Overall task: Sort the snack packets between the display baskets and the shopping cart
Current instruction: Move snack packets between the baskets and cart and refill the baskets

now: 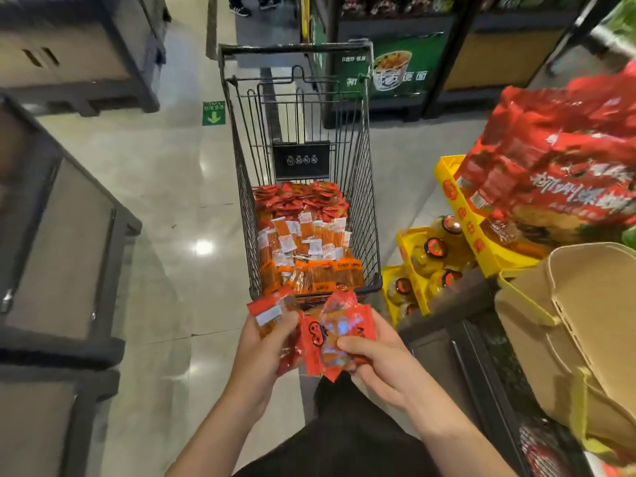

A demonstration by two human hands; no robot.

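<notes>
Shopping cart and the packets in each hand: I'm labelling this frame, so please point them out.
shopping cart (pixel 373 215): head view, on its right wire side wall.
left hand's packet (pixel 270 313): head view, on its white label.
right hand's packet (pixel 335 327): head view, on its clear shiny front.

Hands: two, the left hand (pixel 261 352) and the right hand (pixel 382 370), each holding packets.
Shopping cart (pixel 373 235): one.
Snack packets in the cart (pixel 303 242): too many to count, in three kinds of pack.
Snack packets in the hands (pixel 330 335): several, the exact number cannot be told.
Yellow display trays (pixel 457 208): three, in steps.
Bottles with dark caps (pixel 434 247): about five visible.
Large red bag (pixel 557 166): one.
Green floor arrow sign (pixel 213 113): one.
</notes>
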